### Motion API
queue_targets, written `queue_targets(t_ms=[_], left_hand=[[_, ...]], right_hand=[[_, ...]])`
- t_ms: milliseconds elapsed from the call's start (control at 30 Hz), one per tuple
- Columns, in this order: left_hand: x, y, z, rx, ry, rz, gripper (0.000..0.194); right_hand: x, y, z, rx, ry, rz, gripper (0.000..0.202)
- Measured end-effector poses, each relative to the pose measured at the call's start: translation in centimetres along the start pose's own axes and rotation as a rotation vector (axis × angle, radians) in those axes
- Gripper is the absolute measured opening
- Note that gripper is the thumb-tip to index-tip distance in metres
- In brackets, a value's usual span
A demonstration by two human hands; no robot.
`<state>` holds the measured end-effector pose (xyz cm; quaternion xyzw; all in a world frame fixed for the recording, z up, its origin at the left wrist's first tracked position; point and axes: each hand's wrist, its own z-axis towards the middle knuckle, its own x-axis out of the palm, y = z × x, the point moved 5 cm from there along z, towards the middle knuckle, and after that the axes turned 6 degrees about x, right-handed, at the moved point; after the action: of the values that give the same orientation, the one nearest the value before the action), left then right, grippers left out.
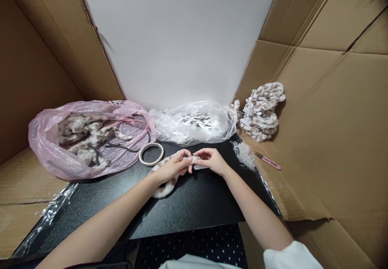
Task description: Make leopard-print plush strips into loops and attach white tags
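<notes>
A fluffy white-and-brown furry band (165, 191) lies partly on the dark tabletop, curving out beneath my left hand (172, 168). That hand is closed, pinching the narrow end of the band between thumb and fingers. Facing it, my right hand (212, 159) is also closed, with thumb and fingertips gripping the same narrow end. A thin white tag (200, 167) sticks out under the right fingers. What lies exactly between the fingertips is too small to make out. Just behind my left hand, a roll of tape (142, 156) lies flat, close to the band.
A pink plastic bag (45, 147) of furry pieces and dark cords stands at left. Behind my hands is a clear bag (169, 128) with silvery-white slips. To the right are stacked furry bands (263, 113), loose fluff (245, 155) and pink-handled snips (271, 162). Cardboard walls flank the black tabletop (194, 208).
</notes>
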<state>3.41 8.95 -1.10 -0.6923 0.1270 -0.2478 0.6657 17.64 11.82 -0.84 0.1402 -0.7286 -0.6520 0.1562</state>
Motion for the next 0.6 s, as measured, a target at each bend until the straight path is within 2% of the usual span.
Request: queue_targets(t_ms=[267,433,600], left_hand=[[-0.23,0.39,-0.10,-0.104,0.019,0.149,0.047],[0.10,0.47,-0.32,-0.135,0.081,0.126,0.050],[0.40,0.41,-0.50,-0.138,0.086,0.060,0.048]], right_hand=[[0.18,0.28,-0.10,-0.089,-0.001,-0.039,0.034],[0.55,0.37,-0.29,-0.100,0.028,-0.080,0.033],[0.71,0.24,-0.29,-0.075,0.034,-0.052,0.034]])
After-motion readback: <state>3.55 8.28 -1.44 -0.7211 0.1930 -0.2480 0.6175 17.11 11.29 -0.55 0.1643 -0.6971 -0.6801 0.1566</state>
